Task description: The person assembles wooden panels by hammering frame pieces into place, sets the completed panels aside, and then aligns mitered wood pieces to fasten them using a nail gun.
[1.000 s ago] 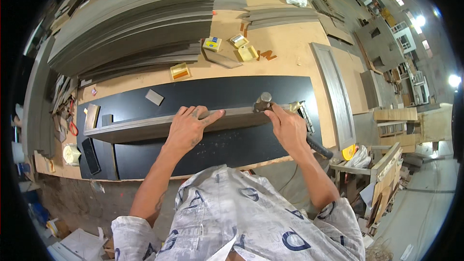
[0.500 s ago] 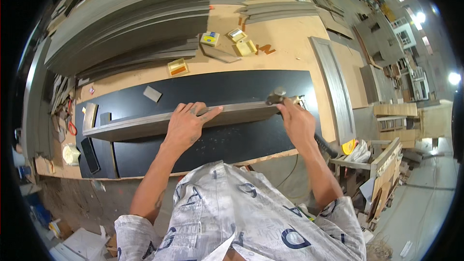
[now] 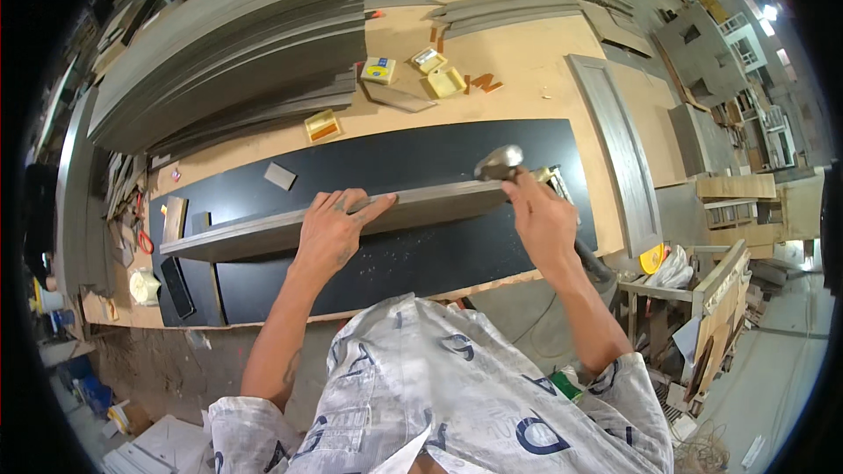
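Note:
A long grey-brown wooden board (image 3: 421, 211) stands on edge across a black panel (image 3: 404, 272). My left hand (image 3: 332, 230) is closed over the board's top edge near its middle, index finger stretched along it; the thumb is partly hidden. In my right hand (image 3: 543, 219) is a hammer, its metal head (image 3: 499, 163) just above the board's right end and slightly blurred. Most of the handle is covered by my fingers. Directly behind that hand, a partly hidden metal tool (image 3: 551, 177) lies on the panel, and a dark handle or hose (image 3: 593, 262) shows beside my wrist.
Stacked grey boards (image 3: 237, 61) fill the back left of the workbench. Small yellow boxes (image 3: 446, 82) lie beyond the panel. A loose wood piece (image 3: 281, 175) rests behind the board. At left are a phone (image 3: 177, 288) and red-handled scissors (image 3: 145, 241); a framed panel (image 3: 619, 154) lies right.
The hammer head has risen a little from the board's right end, tilting up in my right hand. My left hand keeps its hold on the board. The view has shifted slightly.

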The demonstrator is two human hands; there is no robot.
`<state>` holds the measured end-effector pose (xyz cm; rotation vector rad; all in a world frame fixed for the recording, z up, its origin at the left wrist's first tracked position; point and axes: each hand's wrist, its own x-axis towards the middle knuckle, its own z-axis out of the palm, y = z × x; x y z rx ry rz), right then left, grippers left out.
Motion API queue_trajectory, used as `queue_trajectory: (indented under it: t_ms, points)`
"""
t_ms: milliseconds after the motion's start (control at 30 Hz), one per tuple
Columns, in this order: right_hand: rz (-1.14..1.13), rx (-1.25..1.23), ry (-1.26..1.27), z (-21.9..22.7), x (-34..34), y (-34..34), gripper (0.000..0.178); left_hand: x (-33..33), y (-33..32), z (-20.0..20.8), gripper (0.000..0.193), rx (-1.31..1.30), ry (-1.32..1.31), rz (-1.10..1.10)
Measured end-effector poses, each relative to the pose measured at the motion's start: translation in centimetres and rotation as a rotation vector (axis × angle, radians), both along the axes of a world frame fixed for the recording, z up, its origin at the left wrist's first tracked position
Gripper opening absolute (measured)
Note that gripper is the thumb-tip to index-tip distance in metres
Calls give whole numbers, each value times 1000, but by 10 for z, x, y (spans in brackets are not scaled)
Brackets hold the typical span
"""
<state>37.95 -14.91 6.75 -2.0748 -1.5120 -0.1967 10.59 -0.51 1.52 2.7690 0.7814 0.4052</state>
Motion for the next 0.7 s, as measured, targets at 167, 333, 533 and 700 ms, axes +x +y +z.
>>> queue_trajectory:
  t_ms: [167, 333, 533, 700]
  points:
    - [110, -250, 16, -12, 11, 3, 28, -10, -5, -1, 56, 21, 21, 20]
    - [163, -488, 154, 2, 7, 1, 26, -40, 7, 6, 54, 12, 20, 64]
    - [203, -103, 220, 27, -66, 26, 22, -101, 15, 2, 54, 27, 59, 84]
    - [219, -391, -51, -5, -110, 43, 22, -107, 17, -7, 58, 44, -24, 66]
